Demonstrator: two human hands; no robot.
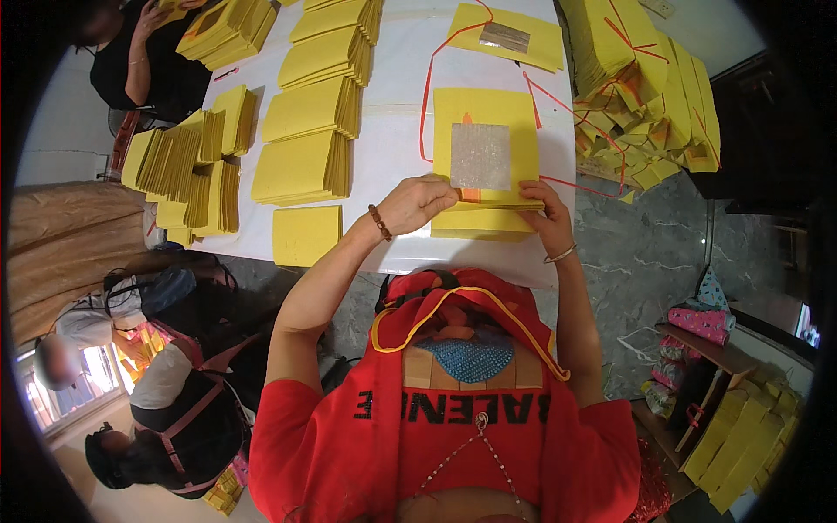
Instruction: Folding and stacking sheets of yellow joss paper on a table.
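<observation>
In front of me on the white table lies a stack of yellow paper sheets (441, 113), its top sheet bearing a silvery foil square (480, 157) over an orange printed strip. My left hand (420, 206) is closed, thumb and fingers pinching the near left edge of the sheets. My right hand (551, 220) grips the near right corner, fingers on top and thumb at the edge. Between the hands the near edge is lifted slightly. Below it, more yellow paper (479, 225) shows toward the table's front edge.
Piles of folded yellow paper (301, 166) run along the table's left half. A red string (425, 105) loops around the far sheets (532, 39). Large tied yellow bundles (628, 87) stand at right. Other people (183, 418) are at left, one beyond the table.
</observation>
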